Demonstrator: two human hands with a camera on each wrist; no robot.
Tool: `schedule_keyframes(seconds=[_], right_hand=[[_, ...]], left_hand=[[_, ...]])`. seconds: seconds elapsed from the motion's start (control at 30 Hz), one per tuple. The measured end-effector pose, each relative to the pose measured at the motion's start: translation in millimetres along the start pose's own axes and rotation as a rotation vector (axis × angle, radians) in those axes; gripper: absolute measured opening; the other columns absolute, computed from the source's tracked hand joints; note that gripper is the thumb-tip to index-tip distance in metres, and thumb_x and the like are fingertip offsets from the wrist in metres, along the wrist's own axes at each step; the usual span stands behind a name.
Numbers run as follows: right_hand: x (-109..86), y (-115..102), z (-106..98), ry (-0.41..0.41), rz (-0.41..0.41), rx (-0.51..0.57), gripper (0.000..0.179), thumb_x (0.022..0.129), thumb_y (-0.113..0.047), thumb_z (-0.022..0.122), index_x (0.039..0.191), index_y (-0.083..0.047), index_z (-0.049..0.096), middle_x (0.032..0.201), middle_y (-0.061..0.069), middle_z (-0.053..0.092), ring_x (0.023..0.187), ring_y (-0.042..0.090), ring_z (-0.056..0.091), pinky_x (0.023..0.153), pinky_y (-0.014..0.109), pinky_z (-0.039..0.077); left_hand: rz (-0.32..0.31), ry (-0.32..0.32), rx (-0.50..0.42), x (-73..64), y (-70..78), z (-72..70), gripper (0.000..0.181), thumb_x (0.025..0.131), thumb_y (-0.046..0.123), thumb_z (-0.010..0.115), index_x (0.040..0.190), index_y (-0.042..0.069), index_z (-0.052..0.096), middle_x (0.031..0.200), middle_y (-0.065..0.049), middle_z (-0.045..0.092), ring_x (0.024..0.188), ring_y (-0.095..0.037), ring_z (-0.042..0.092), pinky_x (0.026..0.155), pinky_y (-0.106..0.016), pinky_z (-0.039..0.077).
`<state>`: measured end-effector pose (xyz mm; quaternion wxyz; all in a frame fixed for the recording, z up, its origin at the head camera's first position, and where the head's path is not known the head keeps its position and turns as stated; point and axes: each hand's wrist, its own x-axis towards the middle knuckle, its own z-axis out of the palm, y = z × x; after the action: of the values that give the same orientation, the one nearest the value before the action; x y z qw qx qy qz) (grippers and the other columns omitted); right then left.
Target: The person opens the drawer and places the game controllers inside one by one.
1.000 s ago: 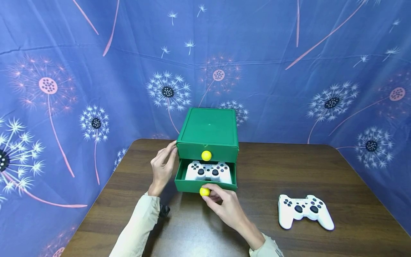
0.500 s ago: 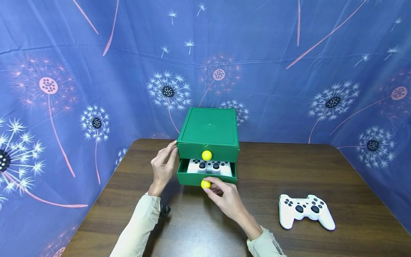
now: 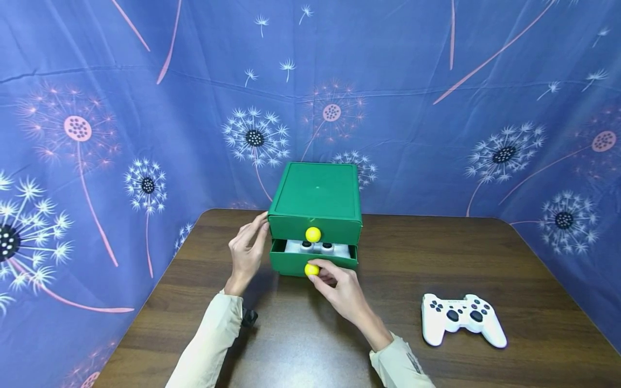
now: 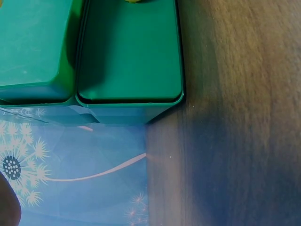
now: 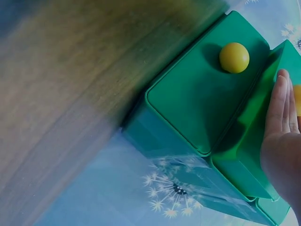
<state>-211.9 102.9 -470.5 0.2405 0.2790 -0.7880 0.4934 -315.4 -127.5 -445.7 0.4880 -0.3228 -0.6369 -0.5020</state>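
Observation:
A green two-drawer box (image 3: 315,196) stands at the middle back of the wooden table (image 3: 388,258). Its lower drawer (image 3: 291,263) is out a little, and a white game controller (image 3: 317,247) shows in the gap. My right hand (image 3: 317,272) pinches the lower drawer's yellow knob (image 3: 311,269). The upper yellow knob (image 3: 312,234) is free, and the right wrist view shows this upper knob (image 5: 233,57) beside my right fingers (image 5: 281,117). My left hand (image 3: 259,227) rests its fingers against the box's left front corner. The left wrist view shows only the box (image 4: 127,52) and the table (image 4: 235,117).
A second white controller (image 3: 463,318) lies on the table at the right, near the front. Blue dandelion-print cloth (image 3: 121,134) walls in the table at the back and on both sides.
The lower drawer has slid back into the box with my right hand on its knob, so less of the controller inside shows. My left hand has stayed put.

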Motion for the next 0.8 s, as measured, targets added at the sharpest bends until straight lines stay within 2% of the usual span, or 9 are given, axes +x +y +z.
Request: schedule_keyframes(seconds=[0.3, 0.53, 0.8], right_hand=[[5.2, 3, -2, -0.009, 0.038, 0.0, 0.03, 0.092, -0.003, 0.079, 0.121, -0.008, 0.073, 0.089, 0.0, 0.076, 0.079, 0.012, 0.072, 0.071, 0.029, 0.062], [9.2, 6, -1, -0.003, 0.054, -0.019, 0.027, 0.095, -0.004, 0.076, 0.121, -0.008, 0.073, 0.089, 0.0, 0.075, 0.079, 0.01, 0.071, 0.071, 0.028, 0.062], [13.2, 9, 0, 0.008, 0.06, -0.025, 0.026, 0.093, -0.003, 0.077, 0.119, -0.007, 0.074, 0.087, 0.001, 0.075, 0.078, 0.01, 0.071, 0.071, 0.028, 0.062]], left_hand=[[-0.002, -0.001, 0.011, -0.9, 0.1, 1.0, 0.034, 0.089, -0.018, 0.07, 0.121, -0.009, 0.072, 0.109, -0.016, 0.076, 0.089, -0.037, 0.074, 0.092, -0.036, 0.056], [-0.005, -0.009, 0.0, -0.3, 0.1, 0.6, 0.039, 0.089, -0.018, 0.07, 0.125, -0.003, 0.073, 0.111, -0.015, 0.076, 0.091, -0.035, 0.074, 0.093, -0.035, 0.056], [-0.002, 0.003, -0.004, -0.3, -0.5, 0.5, 0.035, 0.089, -0.018, 0.07, 0.122, -0.007, 0.073, 0.11, -0.015, 0.076, 0.09, -0.036, 0.074, 0.092, -0.035, 0.056]])
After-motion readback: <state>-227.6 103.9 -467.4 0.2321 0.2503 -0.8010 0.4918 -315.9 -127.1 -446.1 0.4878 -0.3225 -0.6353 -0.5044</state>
